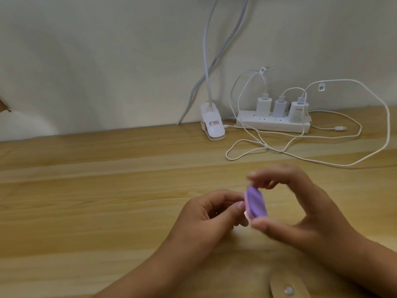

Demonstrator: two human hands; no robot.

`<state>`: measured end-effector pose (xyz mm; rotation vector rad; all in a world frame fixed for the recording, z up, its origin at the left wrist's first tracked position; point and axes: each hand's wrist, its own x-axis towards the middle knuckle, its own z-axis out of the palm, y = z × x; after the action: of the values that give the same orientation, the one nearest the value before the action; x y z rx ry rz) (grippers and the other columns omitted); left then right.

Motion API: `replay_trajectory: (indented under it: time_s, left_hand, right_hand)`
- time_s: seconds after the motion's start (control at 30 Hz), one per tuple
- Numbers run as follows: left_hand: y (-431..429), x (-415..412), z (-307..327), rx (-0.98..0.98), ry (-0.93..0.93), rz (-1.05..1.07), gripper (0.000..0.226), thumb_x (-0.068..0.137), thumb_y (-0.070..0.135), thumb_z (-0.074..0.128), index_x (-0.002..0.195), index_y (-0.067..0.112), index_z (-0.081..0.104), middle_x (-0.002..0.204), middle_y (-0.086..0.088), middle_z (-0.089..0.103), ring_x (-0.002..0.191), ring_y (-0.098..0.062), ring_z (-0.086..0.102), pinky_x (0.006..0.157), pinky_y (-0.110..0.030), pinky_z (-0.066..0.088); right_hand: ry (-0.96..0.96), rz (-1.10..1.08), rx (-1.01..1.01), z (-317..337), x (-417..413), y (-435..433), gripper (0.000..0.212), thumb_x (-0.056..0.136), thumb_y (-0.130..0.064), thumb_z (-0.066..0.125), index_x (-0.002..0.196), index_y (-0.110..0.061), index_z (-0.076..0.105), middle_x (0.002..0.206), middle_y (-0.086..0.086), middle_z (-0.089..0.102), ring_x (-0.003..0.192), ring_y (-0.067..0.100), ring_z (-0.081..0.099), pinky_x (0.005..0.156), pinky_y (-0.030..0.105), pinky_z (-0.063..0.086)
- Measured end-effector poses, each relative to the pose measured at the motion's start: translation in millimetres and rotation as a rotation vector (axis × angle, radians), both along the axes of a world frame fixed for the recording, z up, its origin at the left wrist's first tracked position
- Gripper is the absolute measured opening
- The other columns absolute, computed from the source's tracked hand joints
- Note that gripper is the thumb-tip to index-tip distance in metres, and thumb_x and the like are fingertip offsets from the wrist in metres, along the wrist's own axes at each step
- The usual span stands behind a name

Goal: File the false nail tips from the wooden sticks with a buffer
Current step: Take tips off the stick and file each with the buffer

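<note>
Right hand (300,211) pinches a purple-and-pink buffer block (255,203); left hand (206,214) curls beside it, whether holding anything I cannot tell; filing, I judge, with steady strokes next.

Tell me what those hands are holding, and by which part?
The right hand pinches the purple buffer by its two ends. Whether the left hand holds anything cannot be told.

No text is legible: the lamp clip's label (214,123) and the cable tags (321,87) are too blurred
</note>
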<state>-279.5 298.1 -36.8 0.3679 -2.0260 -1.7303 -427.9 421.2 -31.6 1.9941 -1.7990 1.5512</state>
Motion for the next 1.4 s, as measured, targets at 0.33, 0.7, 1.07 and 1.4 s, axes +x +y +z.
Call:
replay_trajectory:
  time_s: [0.33, 0.7, 1.07, 1.4]
  left_hand:
    - [0.3, 0.9, -1.9, -0.096, -0.012, -0.037, 0.015, 0.089, 0.026, 0.060, 0.086, 0.031, 0.074, 0.073, 0.006, 0.069, 0.075, -0.005, 0.063, 0.070, -0.018, 0.048]
    - [0.4, 0.6, -0.3, 0.004, -0.024, -0.053, 0.018, 0.086, 0.024, 0.059, 0.079, 0.029, 0.073, 0.066, 0.006, 0.068, 0.065, -0.003, 0.061, 0.065, -0.015, 0.046]
    - [0.2, 1.5, 0.5, 0.053, -0.007, -0.084, 0.012, 0.085, 0.017, 0.061, 0.078, 0.021, 0.070, 0.064, 0.009, 0.067, 0.059, 0.000, 0.059, 0.061, -0.012, 0.045]
    - [-1.7, 0.4, 0.5, 0.127, 0.014, -0.074, 0.015, 0.086, 0.024, 0.062, 0.079, 0.031, 0.073, 0.071, 0.000, 0.072, 0.068, -0.008, 0.065, 0.064, -0.016, 0.049]
  right_hand:
    - [0.097, -0.071, 0.051, -3.0, -1.3, -4.2, 0.033, 0.081, -0.049, 0.067, 0.106, -0.027, 0.064, 0.106, -0.013, 0.059, 0.104, 0.012, 0.056, 0.091, 0.024, 0.043]
    - [0.034, -0.123, 0.062, -3.0, -5.3, -4.9, 0.036, 0.079, -0.049, 0.066, 0.107, -0.026, 0.064, 0.107, -0.012, 0.059, 0.107, 0.012, 0.054, 0.093, 0.032, 0.043]
    - [0.120, -0.031, 0.052, -7.0, -1.8, -4.3, 0.035, 0.081, -0.045, 0.069, 0.110, -0.026, 0.064, 0.110, -0.010, 0.057, 0.107, 0.013, 0.056, 0.094, 0.024, 0.042]
    - [0.000, -0.015, 0.069, -6.6, -5.5, -4.9, 0.035, 0.082, -0.041, 0.068, 0.113, -0.027, 0.062, 0.113, -0.014, 0.059, 0.111, 0.013, 0.057, 0.093, 0.023, 0.043]
